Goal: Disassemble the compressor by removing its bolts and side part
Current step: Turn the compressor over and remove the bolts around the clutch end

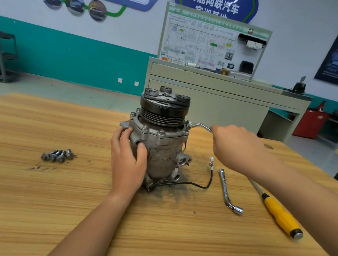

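A grey metal compressor (162, 148) stands upright on the wooden table (48, 187), its black pulley on top. Bolts ring its upper flange. My left hand (126, 161) wraps around the left side of the compressor body, thumb across the front. My right hand (234, 145) grips the handle of an L-shaped socket wrench (198, 125), whose socket end sits on a bolt at the flange's right edge. Several removed bolts (58, 154) lie together on the table to the left.
A second L-shaped socket wrench (227, 191) and a yellow-handled screwdriver (281, 215) lie on the table to the right. A black wire with a white plug (210, 172) trails from the compressor's base. Dark grime surrounds the base. A cabinet with a display board (212, 86) stands behind.
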